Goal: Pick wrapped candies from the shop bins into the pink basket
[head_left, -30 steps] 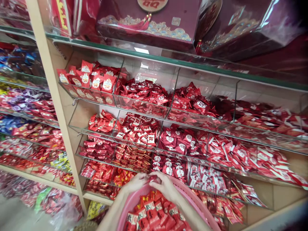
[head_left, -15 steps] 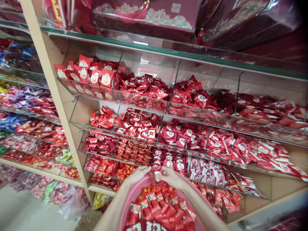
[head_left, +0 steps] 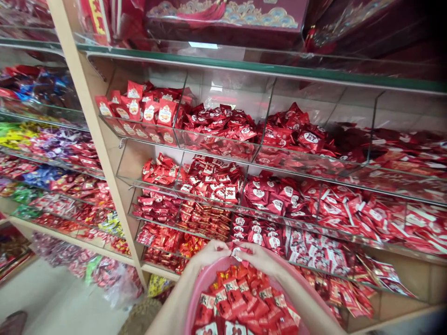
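A small red packet with a white label [head_left: 238, 252] is held between my two hands, above the far rim of a pink basket [head_left: 199, 284]. My left hand [head_left: 213, 253] pinches its left side, and my right hand [head_left: 256, 257] grips its right side. Below them the basket holds many red packets [head_left: 237, 298], some with black lettering on white. Just beyond my hands, dark red packets with white labels [head_left: 257, 232] fill a lower shelf compartment.
Tiered glass shelves with clear dividers hold red packets [head_left: 218, 123]. A wooden upright [head_left: 99, 144] parts them from the left shelves of mixed candy [head_left: 52, 144]. Purple boxes [head_left: 223, 23] stand on top. Bagged packets [head_left: 94, 272] lie near the floor, beside a woven round object [head_left: 139, 316].
The view has turned a little to the left, so the shelves appear further right. Both hands still hold the small packet over the basket's rim.
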The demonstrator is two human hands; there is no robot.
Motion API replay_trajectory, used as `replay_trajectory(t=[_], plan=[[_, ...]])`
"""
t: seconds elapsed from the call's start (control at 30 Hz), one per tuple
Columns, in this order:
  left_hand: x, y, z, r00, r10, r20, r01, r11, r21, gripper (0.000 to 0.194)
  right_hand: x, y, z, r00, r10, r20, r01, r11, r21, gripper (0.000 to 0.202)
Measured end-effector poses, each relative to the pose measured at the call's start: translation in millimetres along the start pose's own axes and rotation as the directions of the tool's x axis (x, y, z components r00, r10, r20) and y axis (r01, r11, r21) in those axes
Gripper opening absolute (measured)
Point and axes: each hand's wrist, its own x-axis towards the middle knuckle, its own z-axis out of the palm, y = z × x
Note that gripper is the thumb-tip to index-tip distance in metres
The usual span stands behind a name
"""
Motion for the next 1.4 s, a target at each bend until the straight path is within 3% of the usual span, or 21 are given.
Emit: replay_trajectory(t=[0.13, 0.3, 0.8, 0.93, 1.03, 1.13, 1.2, 1.3, 1.4], plan=[[1, -1, -0.1, 1.000, 0.005, -0.006, -0.005, 1.000, 0.017, 0.041, -9, 5, -3, 0.983, 0.173, -0.062, -0.169, 0.984, 0.057, 0.046], [2, 0, 0.2, 1.000, 0.012, -0.019, -0.012, 0.999, 0.030, 0.042, -18, 18, -2, 0.965, 0.259, -0.031, -0.252, 0.956, 0.152, 0.038], [-1, 6, -1.8, 0.999, 0.025, 0.033, -0.027, 0.998, 0.061, 0.040, -25, 21, -5, 0.981, 0.193, 0.017, -0.193, 0.970, 0.144, 0.041], [-1, 8, -2.5, 1.000, -0.001, 0.014, 0.000, 0.999, 0.037, 0.039, -24, 18, 0, 0.980, 0.193, -0.049, -0.177, 0.957, 0.231, 0.046], [-2, 10, -2.1, 1.000, -0.004, 0.009, 0.004, 0.999, 0.040, 0.038, -19, 18, 4, 0.973, 0.149, -0.174, -0.097, 0.956, 0.276, 0.051], [-3, 15, -1.5, 1.000, -0.010, 0.011, 0.009, 0.998, 0.066, 0.038, -13, 16, 3, 0.956, 0.047, -0.289, 0.012, 0.980, 0.199, 0.049], [-5, 20, -1.1, 0.999, -0.031, 0.016, 0.030, 0.997, 0.078, 0.040, -11, 11, -3, 0.958, -0.027, -0.287, 0.060, 0.992, 0.108, 0.044], [-8, 28, -1.2, 0.998, -0.056, 0.034, 0.054, 0.997, 0.063, 0.044, -11, -3, -17, 0.983, -0.107, -0.151, 0.094, 0.991, -0.093, 0.029], [-10, 33, -2.5, 0.998, -0.037, 0.055, 0.032, 0.996, 0.080, 0.045, -11, -20, -26, 0.999, -0.026, -0.022, 0.018, 0.951, -0.308, 0.014]])
